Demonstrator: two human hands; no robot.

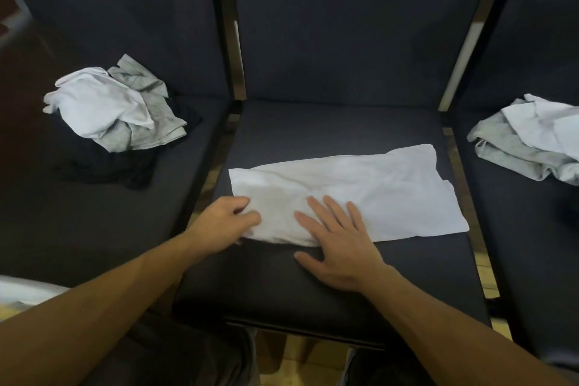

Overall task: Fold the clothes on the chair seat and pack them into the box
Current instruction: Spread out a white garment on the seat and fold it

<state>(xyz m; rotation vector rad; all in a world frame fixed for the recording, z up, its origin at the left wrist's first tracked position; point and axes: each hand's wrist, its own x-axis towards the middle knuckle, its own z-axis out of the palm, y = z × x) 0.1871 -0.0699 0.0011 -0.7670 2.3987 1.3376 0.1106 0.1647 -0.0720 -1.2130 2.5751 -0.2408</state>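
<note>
**Q:** Where did the garment sit at this entry?

**A:** The white garment (347, 194) lay as a long folded strip across the middle chair seat (313, 276), its left end at the seat's left edge, its right end close to the right edge, and its near hem well back from the front edge. The box was not in view.

**Q:** And your hands?

**A:** My right hand (338, 247) lay flat, fingers straight and spread, pressing the strip's near hem left of centre. My left hand (225, 222) had its fingers curled at the strip's left end, pinching the cloth there as far as I could judge; the exact hold was partly hidden.

**Q:** How did you judge the fold should go?

**A:** I judged the flat palm was the anchor. The left end wanted lifting and carrying over toward the right end, hems matched, with wrinkles smoothed out before creasing. The risk I noted was the thin cloth dragging on the seat fabric and skewing the strip.

**Q:** What remained?

**A:** A heap of white and grey clothes (119, 110) on the left seat, another pile (529, 141) on the right seat.
</note>
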